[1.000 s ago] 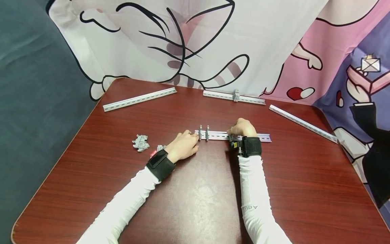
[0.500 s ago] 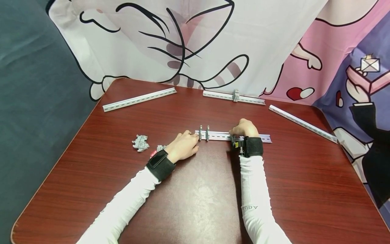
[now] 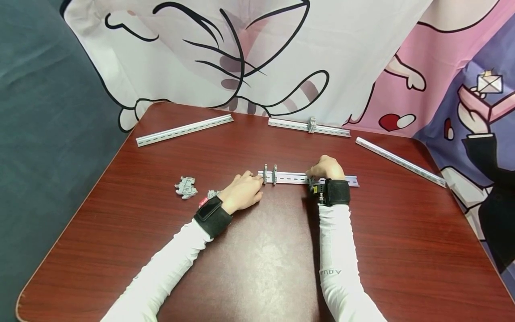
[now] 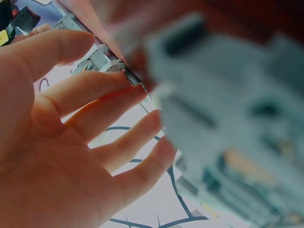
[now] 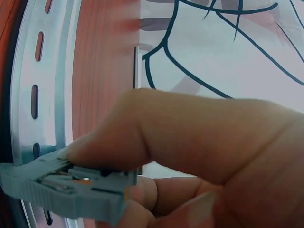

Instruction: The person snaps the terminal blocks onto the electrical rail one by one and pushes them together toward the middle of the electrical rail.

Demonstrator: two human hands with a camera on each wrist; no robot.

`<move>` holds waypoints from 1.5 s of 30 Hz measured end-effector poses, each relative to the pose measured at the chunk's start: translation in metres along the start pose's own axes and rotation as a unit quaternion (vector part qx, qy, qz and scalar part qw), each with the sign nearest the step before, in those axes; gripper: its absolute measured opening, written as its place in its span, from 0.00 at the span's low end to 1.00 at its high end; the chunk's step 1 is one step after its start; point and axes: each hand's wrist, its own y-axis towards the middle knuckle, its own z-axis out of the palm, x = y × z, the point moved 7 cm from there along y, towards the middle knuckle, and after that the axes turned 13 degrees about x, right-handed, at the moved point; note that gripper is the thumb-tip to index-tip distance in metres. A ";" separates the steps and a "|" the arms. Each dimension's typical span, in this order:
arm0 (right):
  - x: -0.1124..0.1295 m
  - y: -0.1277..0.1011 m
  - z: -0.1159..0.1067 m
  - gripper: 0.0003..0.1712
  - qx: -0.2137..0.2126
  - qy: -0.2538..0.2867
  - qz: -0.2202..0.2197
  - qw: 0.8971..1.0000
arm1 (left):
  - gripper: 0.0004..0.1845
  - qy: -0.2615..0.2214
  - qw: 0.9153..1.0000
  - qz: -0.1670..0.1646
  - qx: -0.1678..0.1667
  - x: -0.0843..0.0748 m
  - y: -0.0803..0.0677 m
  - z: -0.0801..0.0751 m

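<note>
We see a red-brown table (image 3: 257, 268) with three spare slotted rails (image 3: 184, 130) ranged along its far edge and open wood toward us. The working rail (image 3: 293, 179) lies mid-table, carrying two upright grey terminal blocks (image 3: 269, 174); loose blocks (image 3: 186, 188) lie left of the wrist. Our left hand (image 3: 241, 193) rests with relaxed, spread fingers touching the rail's left end. Our right hand (image 3: 327, 167) pinches another grey block (image 5: 66, 187) on the rail.
</note>
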 end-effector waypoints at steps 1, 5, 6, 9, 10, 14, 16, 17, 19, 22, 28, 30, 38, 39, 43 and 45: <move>-0.001 0.000 0.000 0.17 -0.001 0.000 0.001 1.000 | 0.14 0.000 1.000 0.001 -0.002 0.000 0.000 0.000; -0.003 -0.001 -0.001 0.18 -0.002 0.001 0.000 1.000 | 0.14 0.002 1.000 0.002 -0.002 -0.001 0.000 0.000; -0.003 -0.002 -0.002 0.18 -0.005 0.003 0.002 1.000 | 0.14 0.003 1.000 0.002 -0.003 -0.001 0.000 0.000; -0.004 -0.007 -0.006 0.24 -0.031 0.014 0.013 0.999 | 0.14 0.003 1.000 0.000 0.000 -0.001 0.000 0.000; -0.003 -0.010 -0.009 0.26 -0.048 0.020 0.019 0.998 | 0.15 0.002 1.000 0.000 0.001 -0.001 0.000 0.000; 0.014 -0.021 -0.016 0.30 -0.118 0.031 0.011 0.992 | 0.14 -0.003 1.000 -0.002 0.001 -0.001 0.000 0.000; 0.034 -0.023 -0.012 0.30 -0.127 0.022 -0.020 0.991 | 0.14 -0.002 1.000 -0.003 0.000 -0.001 -0.001 0.000; 0.046 -0.023 -0.008 0.31 -0.121 0.013 -0.036 0.992 | 0.13 0.000 1.000 -0.003 -0.003 -0.001 -0.001 0.000; 0.069 -0.020 0.006 0.30 -0.105 -0.007 -0.059 0.993 | 0.13 0.005 1.000 -0.002 -0.005 -0.001 -0.001 0.001; 0.094 -0.017 0.026 0.27 -0.095 -0.043 -0.061 0.993 | 0.11 0.011 1.000 0.005 -0.014 -0.002 0.000 0.001; 0.106 -0.015 0.040 0.17 -0.137 -0.071 -0.046 0.987 | 0.09 0.021 0.999 0.013 -0.032 -0.003 0.000 -0.001; 0.106 -0.014 0.040 0.17 -0.153 -0.071 -0.044 0.985 | 0.09 0.027 0.999 0.013 -0.037 -0.003 -0.001 -0.002; 0.103 -0.008 0.039 0.19 -0.159 -0.070 -0.035 0.984 | 0.10 0.027 0.999 0.011 -0.031 -0.003 0.000 -0.002; 0.103 -0.008 0.039 0.19 -0.156 -0.070 -0.034 0.985 | 0.10 0.026 0.999 0.010 -0.029 -0.003 0.001 -0.002; 0.100 -0.007 0.038 0.20 -0.149 -0.067 -0.030 0.986 | 0.11 0.023 0.999 0.007 -0.025 -0.002 0.001 -0.001; 0.099 -0.008 0.037 0.20 -0.147 -0.063 -0.028 0.987 | 0.12 0.020 1.000 0.005 -0.020 -0.002 0.001 -0.001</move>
